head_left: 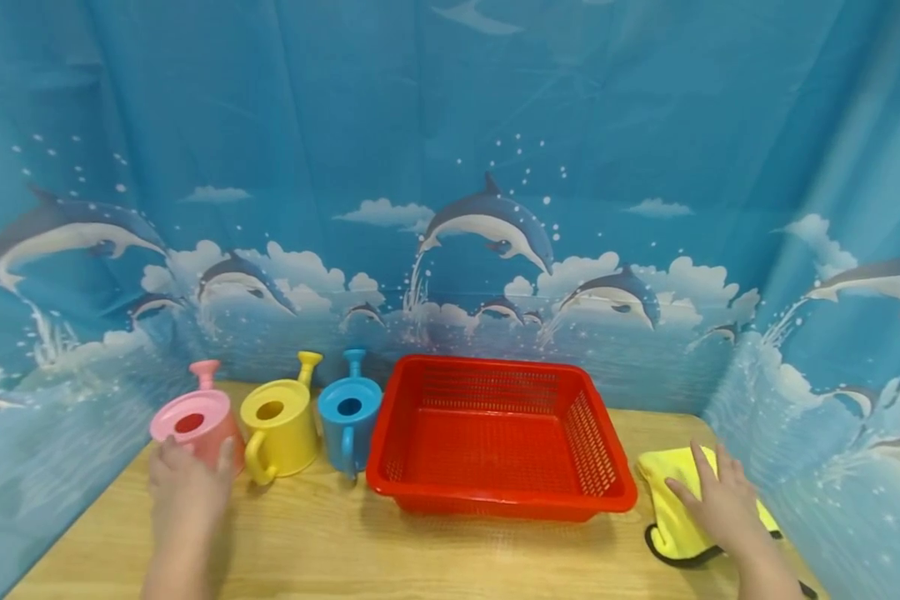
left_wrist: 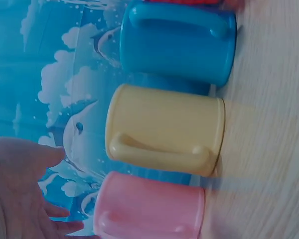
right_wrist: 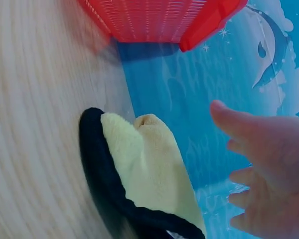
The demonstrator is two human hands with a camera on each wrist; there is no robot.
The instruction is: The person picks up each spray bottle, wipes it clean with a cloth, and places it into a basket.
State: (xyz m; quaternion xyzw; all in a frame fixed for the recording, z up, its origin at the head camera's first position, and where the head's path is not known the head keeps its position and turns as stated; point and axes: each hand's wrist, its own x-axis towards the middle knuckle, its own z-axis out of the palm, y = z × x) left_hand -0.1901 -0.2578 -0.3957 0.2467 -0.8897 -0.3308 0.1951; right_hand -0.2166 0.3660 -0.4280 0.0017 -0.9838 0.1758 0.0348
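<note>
My left hand (head_left: 191, 487) is over the front of the pink watering can (head_left: 210, 425), fingers relaxed near its handle and nothing gripped. In the left wrist view that hand (left_wrist: 20, 189) hovers beside the pink can (left_wrist: 149, 206). A yellow watering can (head_left: 288, 429) and a blue one (head_left: 358, 437) stand in line to its right. On the far right my right hand (head_left: 727, 504) is spread over a crumpled yellow cloth (head_left: 675, 517) with black edging. The right wrist view shows the hand (right_wrist: 274, 169) raised above the cloth (right_wrist: 154, 169), fingers apart.
A red plastic basket (head_left: 495, 502) with slotted sides stands between the blue can and the cloth. The wooden table (head_left: 420, 567) is bounded at the back and sides by a blue dolphin-print curtain (head_left: 450, 100).
</note>
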